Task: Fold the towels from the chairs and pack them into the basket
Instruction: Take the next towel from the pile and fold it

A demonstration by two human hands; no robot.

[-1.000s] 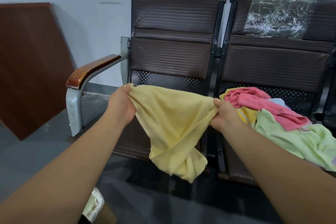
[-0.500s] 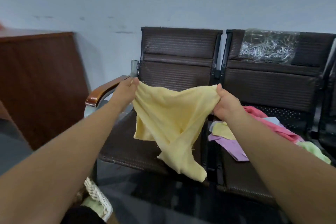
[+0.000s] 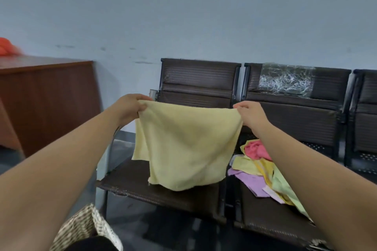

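Observation:
A pale yellow towel (image 3: 187, 144) hangs spread out in front of the left chair (image 3: 195, 85). My left hand (image 3: 130, 106) pinches its top left corner and my right hand (image 3: 252, 114) pinches its top right corner. The towel's lower edge hangs just over the left chair's seat. A pile of towels (image 3: 259, 167) in pink, yellow, lilac and light green lies on the seat of the middle chair (image 3: 295, 112), partly hidden by my right forearm. A woven basket (image 3: 81, 228) with a lace-trimmed rim stands on the floor at the bottom left, beneath my left arm.
A brown wooden desk (image 3: 47, 98) stands at the left against the wall, with something orange (image 3: 7, 46) on top. A third chair (image 3: 365, 112) shows at the right edge. Clear plastic wrap (image 3: 285, 81) covers part of the middle chair's backrest. Dark floor lies below.
My hands have lifted and moved apart, so the crumpled yellow towel now hangs flat and stretched between them. The view has tilted upward, and the basket shows more.

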